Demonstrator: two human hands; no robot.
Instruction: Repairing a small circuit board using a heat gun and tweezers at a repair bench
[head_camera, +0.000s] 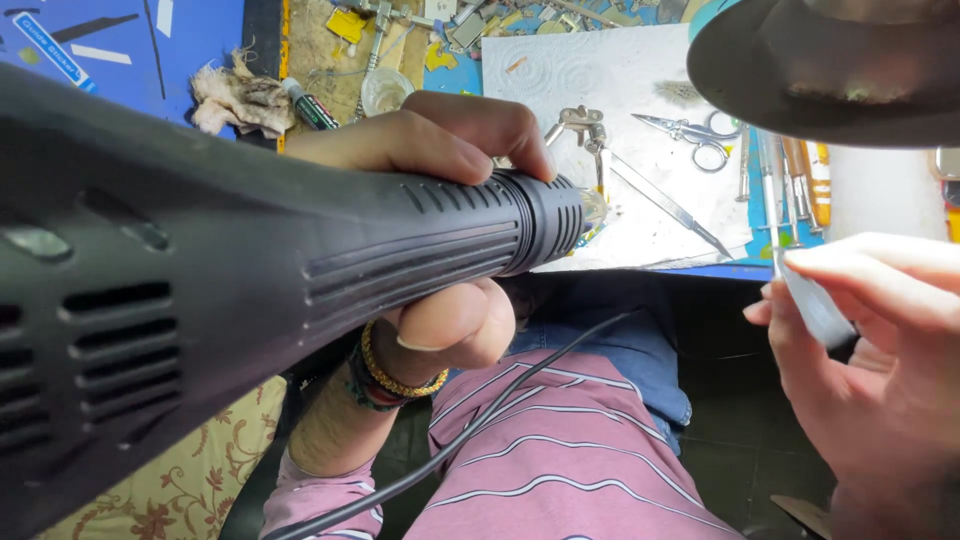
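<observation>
A big black heat gun (250, 270) fills the left half of the head view, its nozzle pointing right toward the workbench. My left hand (440, 230) is wrapped around its front barrel, fingers on top and thumb below. At the right edge, my right hand (870, 350) pinches a small flat pale piece (815, 305) between thumb and fingers, a little apart from the nozzle tip (597, 207).
A white textured mat (610, 80) on the bench holds pliers (585, 125), scissors (695, 135) and tweezers (670, 205). Screwdrivers (800, 180) lie at its right. A dark round lamp shade (830, 65) hangs at top right. The gun's black cord (480, 425) crosses my lap.
</observation>
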